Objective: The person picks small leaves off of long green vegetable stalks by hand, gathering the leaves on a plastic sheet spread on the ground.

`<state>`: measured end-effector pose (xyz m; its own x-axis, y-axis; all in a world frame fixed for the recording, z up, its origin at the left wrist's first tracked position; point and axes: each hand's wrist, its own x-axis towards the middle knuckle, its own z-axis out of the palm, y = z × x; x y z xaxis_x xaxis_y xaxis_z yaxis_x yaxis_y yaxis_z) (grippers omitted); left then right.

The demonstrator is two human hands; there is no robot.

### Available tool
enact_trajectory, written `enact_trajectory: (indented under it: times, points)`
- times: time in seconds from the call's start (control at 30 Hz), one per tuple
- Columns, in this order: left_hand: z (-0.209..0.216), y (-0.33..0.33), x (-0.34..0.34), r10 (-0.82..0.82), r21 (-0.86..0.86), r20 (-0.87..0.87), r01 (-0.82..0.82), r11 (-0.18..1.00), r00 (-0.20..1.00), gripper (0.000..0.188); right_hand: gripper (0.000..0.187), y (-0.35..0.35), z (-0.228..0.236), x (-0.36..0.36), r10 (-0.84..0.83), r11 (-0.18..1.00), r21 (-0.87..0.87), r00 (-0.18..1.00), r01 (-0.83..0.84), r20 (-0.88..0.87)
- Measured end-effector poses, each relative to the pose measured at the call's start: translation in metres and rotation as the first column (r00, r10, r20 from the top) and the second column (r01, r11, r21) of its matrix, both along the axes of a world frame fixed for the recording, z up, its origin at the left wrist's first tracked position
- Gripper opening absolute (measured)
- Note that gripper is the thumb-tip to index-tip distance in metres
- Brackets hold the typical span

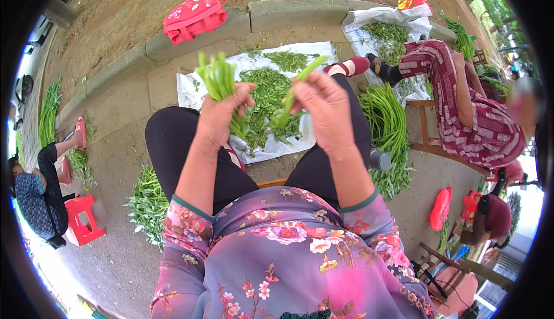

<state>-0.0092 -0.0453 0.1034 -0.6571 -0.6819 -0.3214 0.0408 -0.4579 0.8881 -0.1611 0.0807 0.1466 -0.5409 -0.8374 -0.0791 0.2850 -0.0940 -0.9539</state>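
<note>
My left hand (219,117) is closed around a bunch of green vegetable stalks (217,76), their pale cut-looking ends pointing up and away from me. To the right, my right hand (326,111) pinches a single green stalk (283,114) between thumb and fingers; it slants down to the left and is partly blurred. The two hands are apart, raised above my spread knees. Under them, a white plastic sheet (187,91) on the ground carries a heap of loose green leaves (262,94).
Beside my right leg lies a big pile of long green stalks (384,114) with a grey cylinder (380,160). Leafy greens (147,203) lie at my left. Ahead are a curb (306,14) and a red bag (196,16). A seated person (456,99) is close on the right.
</note>
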Motion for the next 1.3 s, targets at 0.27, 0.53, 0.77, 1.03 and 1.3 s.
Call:
enact_trajectory:
  times: [0.27, 0.53, 0.77, 1.03, 1.3]
  points:
    - [-0.034, 0.015, 0.009, -0.124, 0.245, 0.025, 0.114, 0.963, 0.992, 0.044, 0.013, -0.005, -0.053, 0.022, 0.119, 0.979, 0.177, 0.990, -0.104, -0.075]
    - [-0.046, 0.026, 0.010, -0.244, 0.273, -0.075, 0.255, 0.928, 0.967, 0.048, 0.009, -0.006, -0.066, 0.023, 0.073, 0.981, 0.183, 0.997, -0.067, -0.021]
    - [-0.054, 0.034, 0.009, -0.282, 0.193, -0.022, 0.281, 0.940, 0.959, 0.039, 0.010, 0.003, -0.076, 0.024, 0.123, 0.959, 0.255, 0.992, -0.122, 0.010]
    - [-0.041, 0.036, 0.012, -0.163, 0.194, 0.059, 0.149, 0.970, 0.985, 0.027, 0.017, 0.017, -0.087, 0.013, 0.097, 0.956, 0.294, 0.967, -0.024, -0.237]
    - [-0.042, 0.034, 0.018, -0.140, 0.119, 0.116, 0.126, 0.985, 0.983, 0.022, 0.011, 0.029, -0.075, -0.003, 0.119, 0.929, 0.340, 0.754, 0.145, -0.647]
